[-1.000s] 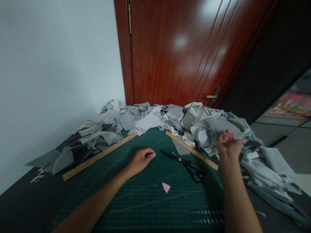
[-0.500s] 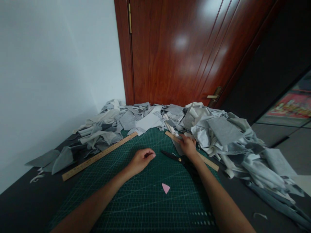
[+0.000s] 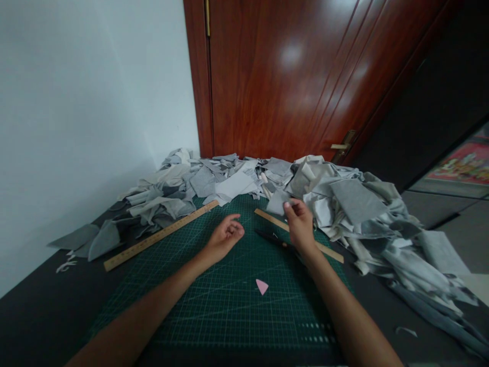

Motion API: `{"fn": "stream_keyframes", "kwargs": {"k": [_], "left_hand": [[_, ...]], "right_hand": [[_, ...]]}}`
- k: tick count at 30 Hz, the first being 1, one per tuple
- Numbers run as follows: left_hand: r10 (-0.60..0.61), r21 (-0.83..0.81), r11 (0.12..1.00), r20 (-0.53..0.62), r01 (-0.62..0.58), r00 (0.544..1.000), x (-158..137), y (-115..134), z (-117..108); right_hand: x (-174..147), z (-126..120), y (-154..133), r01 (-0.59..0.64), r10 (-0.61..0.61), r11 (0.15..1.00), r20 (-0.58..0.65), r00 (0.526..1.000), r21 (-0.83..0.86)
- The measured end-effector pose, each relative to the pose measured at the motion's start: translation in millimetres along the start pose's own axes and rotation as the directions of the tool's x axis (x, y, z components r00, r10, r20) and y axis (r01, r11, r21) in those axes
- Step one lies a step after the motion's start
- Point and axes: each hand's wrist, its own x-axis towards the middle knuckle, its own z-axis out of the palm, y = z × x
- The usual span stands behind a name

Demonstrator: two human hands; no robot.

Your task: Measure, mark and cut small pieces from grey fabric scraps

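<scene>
My right hand (image 3: 300, 220) pinches a small grey fabric piece (image 3: 278, 202) between thumb and fingers, near the far edge of the green cutting mat (image 3: 214, 306). Over the mat's middle, my left hand (image 3: 226, 235) has its fingers apart and loosely curved, with nothing in it. Black scissors (image 3: 273, 238) lie on the mat by my right wrist, their handles partly hidden under the forearm. A wooden ruler (image 3: 270, 219) passes beneath the right hand. Closer to me rests a pink triangular tailor's chalk (image 3: 262, 286).
Another wooden ruler (image 3: 160, 234) slants along the mat's left side. Heaped grey and white fabric scraps (image 3: 357, 201) curve around the mat's far side, left and right. Behind stand a wooden door (image 3: 267, 92) and a pale wall (image 3: 95, 92). A thread scrap (image 3: 406, 331) lies at right.
My right hand has lifted the grey fabric piece off the ruler area, raising it toward the far scraps. My left hand has opened its fingers. The view has shifted slightly.
</scene>
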Motion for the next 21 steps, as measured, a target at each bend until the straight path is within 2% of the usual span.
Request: {"fn": "stream_keyframes", "kwargs": {"k": [3, 5, 8, 10, 11, 12, 13, 14, 15, 16, 17, 18, 20, 21], "left_hand": [[-0.045, -0.181, 0.981, 0.134, 0.069, 0.990, 0, 1, -6], [-0.117, -0.184, 0.972, 0.174, 0.148, 0.978, 1, 2, -9], [-0.229, -0.115, 0.963, 0.136, 0.245, 0.964, 3, -2, -13], [-0.233, -0.034, 0.971, 0.077, 0.236, 0.970, 4, -5, -17], [-0.205, 0.046, 0.978, 0.046, 0.203, 0.978, 5, -6, -20], [-0.155, 0.153, 0.977, 0.017, 0.150, 0.988, 5, -6, -23], [-0.107, 0.264, 0.960, 0.028, 0.096, 0.994, 5, -6, -27], [-0.074, 0.351, 0.935, 0.049, 0.052, 0.996, 5, -6, -31], [-0.049, 0.415, 0.910, 0.055, 0.022, 0.997, 5, -5, -35], [-0.018, 0.465, 0.885, 0.038, -0.002, 0.999, 6, -3, -38], [0.020, 0.506, 0.862, 0.009, -0.022, 1.000, 6, -2, -40], [0.067, 0.541, 0.840, -0.017, -0.048, 0.998, 6, 0, -42], [0.160, 0.588, 0.799, 0.000, -0.130, 0.987, 6, 4, -44], [0.184, 0.592, 0.785, 0.057, -0.182, 0.981, 6, 7, -44]], "right_hand": [[-31, 31, -7, -0.085, 0.065, 0.993, 0.234, 0.970, 0.075], [-47, 45, -8, -0.122, 0.086, 0.990, 0.360, 0.929, 0.076], [-58, 49, -11, -0.128, 0.101, 0.991, 0.450, 0.887, 0.030], [-56, 41, -17, -0.105, 0.099, 0.994, 0.463, 0.881, -0.013], [-54, 35, -21, -0.091, 0.101, 0.995, 0.506, 0.856, -0.044], [-52, 28, -25, -0.075, 0.107, 0.994, 0.582, 0.806, -0.080], [-50, 21, -30, -0.044, 0.130, 0.989, 0.715, 0.687, -0.138], [-49, 14, -34, -0.008, 0.171, 0.981, 0.830, 0.531, -0.196], [-49, 8, -39, 0.052, 0.210, 0.967, 0.894, 0.397, -0.250], [-50, 2, -43, 0.137, 0.241, 0.946, 0.922, 0.303, -0.292], [-52, -2, -46, 0.215, 0.269, 0.920, 0.928, 0.259, -0.327], [-55, -5, -49, 0.285, 0.290, 0.889, 0.922, 0.257, -0.359], [-61, -6, -55, 0.372, 0.332, 0.825, 0.897, 0.292, -0.426], [-63, -5, -58, 0.390, 0.350, 0.803, 0.886, 0.303, -0.450]]}}
